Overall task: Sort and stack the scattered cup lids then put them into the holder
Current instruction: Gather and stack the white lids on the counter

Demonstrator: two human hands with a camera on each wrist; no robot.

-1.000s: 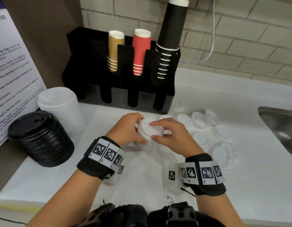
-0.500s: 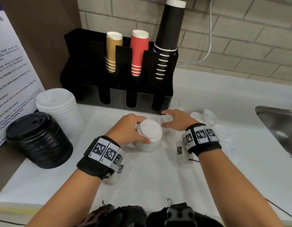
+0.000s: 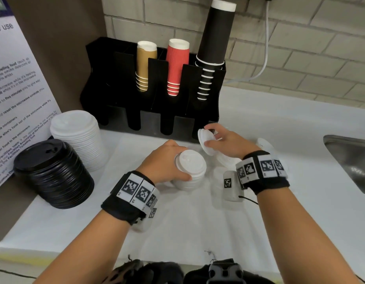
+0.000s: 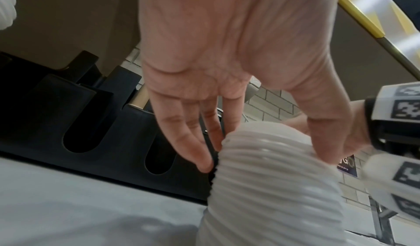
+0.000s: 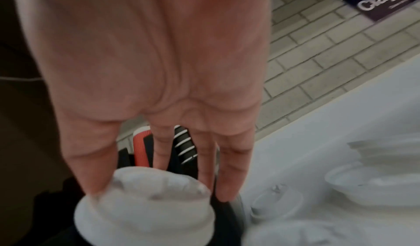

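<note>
My left hand [image 3: 169,160] grips a short stack of small white lids [image 3: 191,171] standing on the white counter, thumb and fingers round its ribbed side [image 4: 268,187]. Just right of it my right hand [image 3: 220,140] holds a single white lid [image 3: 206,141] tilted on edge, pinched between thumb and fingers [image 5: 145,205], above the counter. More loose white lids [image 3: 265,144] lie scattered behind and right of that hand, partly hidden by it. The black cup holder [image 3: 153,119] stands at the back with empty slots along its front.
A tall stack of large white lids [image 3: 79,136] and a stack of black lids [image 3: 54,175] sit at the left. Brown, red and black cup stacks [image 3: 177,68] fill the holder's rear slots. A steel sink [image 3: 349,160] is at the right, a printed notice [image 3: 13,99] at the left.
My right hand left the top of the stack, reached right among the scattered lids, and now holds one lifted and tilted. My left hand has stayed on the stack.
</note>
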